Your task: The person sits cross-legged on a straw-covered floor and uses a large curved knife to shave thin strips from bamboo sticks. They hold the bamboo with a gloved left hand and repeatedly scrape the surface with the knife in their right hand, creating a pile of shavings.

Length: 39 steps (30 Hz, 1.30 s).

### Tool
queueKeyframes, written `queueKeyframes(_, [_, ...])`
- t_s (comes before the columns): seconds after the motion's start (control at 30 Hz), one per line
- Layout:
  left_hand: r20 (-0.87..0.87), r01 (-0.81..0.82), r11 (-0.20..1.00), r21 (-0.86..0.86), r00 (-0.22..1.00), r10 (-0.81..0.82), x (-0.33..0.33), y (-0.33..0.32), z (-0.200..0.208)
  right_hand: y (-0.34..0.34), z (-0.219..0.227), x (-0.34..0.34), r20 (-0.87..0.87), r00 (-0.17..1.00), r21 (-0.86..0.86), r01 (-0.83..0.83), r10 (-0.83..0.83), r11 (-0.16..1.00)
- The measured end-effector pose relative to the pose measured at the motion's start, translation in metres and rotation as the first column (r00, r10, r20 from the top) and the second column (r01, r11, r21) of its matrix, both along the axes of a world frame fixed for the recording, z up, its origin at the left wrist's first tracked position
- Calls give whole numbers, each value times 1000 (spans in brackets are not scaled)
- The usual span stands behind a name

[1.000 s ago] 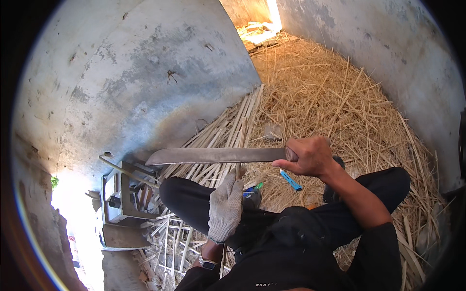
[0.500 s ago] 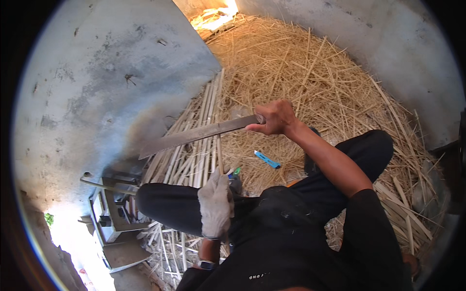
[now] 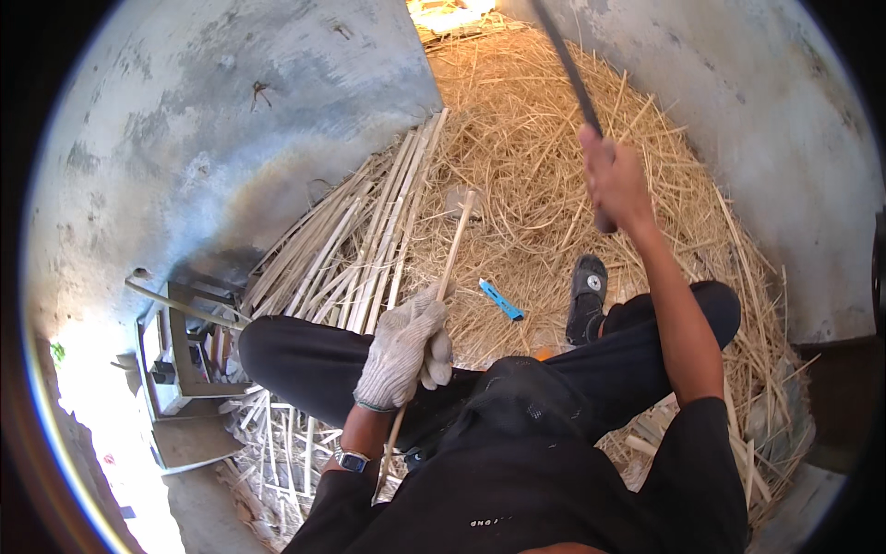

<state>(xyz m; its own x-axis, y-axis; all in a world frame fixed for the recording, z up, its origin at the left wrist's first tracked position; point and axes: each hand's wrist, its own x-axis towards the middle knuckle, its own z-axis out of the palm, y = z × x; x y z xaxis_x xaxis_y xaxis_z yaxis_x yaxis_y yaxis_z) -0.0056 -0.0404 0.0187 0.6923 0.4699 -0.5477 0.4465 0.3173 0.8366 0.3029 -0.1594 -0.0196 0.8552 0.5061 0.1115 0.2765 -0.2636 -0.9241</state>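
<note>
My left hand (image 3: pixel 403 346), in a pale knitted glove, is closed round a thin bamboo strip (image 3: pixel 457 237). The strip's upper end points up and away, and its lower end runs down past my wrist. My bare right hand (image 3: pixel 616 182) grips the dark handle of a long-bladed machete (image 3: pixel 569 69), raised at the right, well apart from the strip. The blade points up and slightly left, and its tip passes out of view at the top edge. Between my legs a blue utility knife (image 3: pixel 501 300) lies on the shavings.
Long split strips (image 3: pixel 374 222) are stacked along the left wall (image 3: pixel 185 166). A heap of straw-like shavings (image 3: pixel 526 138) covers the floor ahead. My dark sandal (image 3: pixel 587 295) rests on it. A wooden cabinet-like frame (image 3: pixel 189 369) stands at the left.
My right hand has lifted the machete up and to the right, swinging its blade from pointing left to upright. The strip in my left hand now leans to the right.
</note>
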Motion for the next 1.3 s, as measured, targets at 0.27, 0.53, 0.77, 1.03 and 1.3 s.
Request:
queueKeyframes(0.27, [-79,-23,916,401,995,59,-13,4,50,-21,0,-93,570,646,-289,-420,507,860])
queueKeyframes(0.53, [167,-326,945,-20,931,324,-31,-17,33,-4,15,-97,656,382,-459,-482,651,746])
queueKeyframes(0.77, [102,-332,941,67,940,324,-24,-36,31,11,-6,-67,574,421,-636,-310,702,707])
queueKeyframes(1.03, [67,-256,948,191,967,248,-24,-36,54,34,-11,68,107,990,-147,102,-87,984])
queueKeyframes(1.3, [261,-269,959,96,936,236,-10,-33,36,-8,39,-36,397,809,-77,-441,433,894])
